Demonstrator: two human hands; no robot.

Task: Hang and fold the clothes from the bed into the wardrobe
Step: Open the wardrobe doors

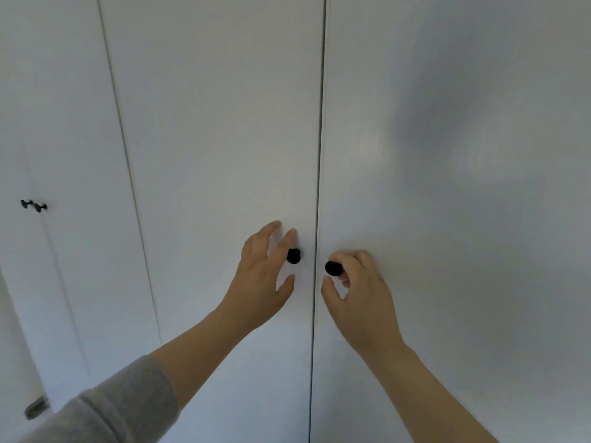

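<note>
Wardrobe doors [208,123] stand closed; right hand [361,292] grips a knob [333,268].

Off at the far left stands a second pair of white doors [80,219], plain and flat, seen at a steep slant. 2 small black knobs [34,205] sit side by side on them, 1 on each side of the thin seam where the 2 doors meet, close together and at nearly the same height. Low down by the left edge, near the foot of those doors, lies 1 small grey-brown object [36,407] — too blurred to tell what it is.
</note>
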